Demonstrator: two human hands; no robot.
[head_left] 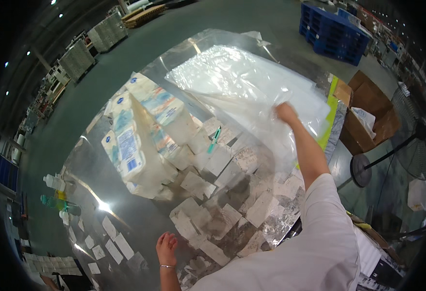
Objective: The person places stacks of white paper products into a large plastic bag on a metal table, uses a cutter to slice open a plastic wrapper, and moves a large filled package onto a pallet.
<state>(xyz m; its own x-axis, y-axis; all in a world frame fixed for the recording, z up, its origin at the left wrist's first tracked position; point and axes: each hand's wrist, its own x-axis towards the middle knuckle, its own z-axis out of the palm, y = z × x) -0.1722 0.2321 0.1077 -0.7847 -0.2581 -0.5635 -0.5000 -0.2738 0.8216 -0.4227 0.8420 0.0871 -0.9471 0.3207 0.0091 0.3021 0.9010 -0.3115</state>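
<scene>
My right hand (286,113) reaches far over the table onto a stack of clear plastic bags (261,77). Its fingers are closed, slightly blurred, and appear to pinch the top bag, which wrinkles beside them. Near the front edge my left hand (167,248) hovers with fingers loosely curled and apart, holding nothing. Left of the bags stand white plastic-wrapped packs of tissue (130,140) with blue and orange print, side by side. A green utility knife (214,139) lies on paper pieces between the packs and my right arm.
Torn white paper and card pieces (261,208) are taped over the metal table (140,218). Bottles (60,203) stand at its left edge. Beyond the right edge are an open cardboard box (368,116) and a floor fan (416,131). Blue pallets (334,34) are stacked farther back.
</scene>
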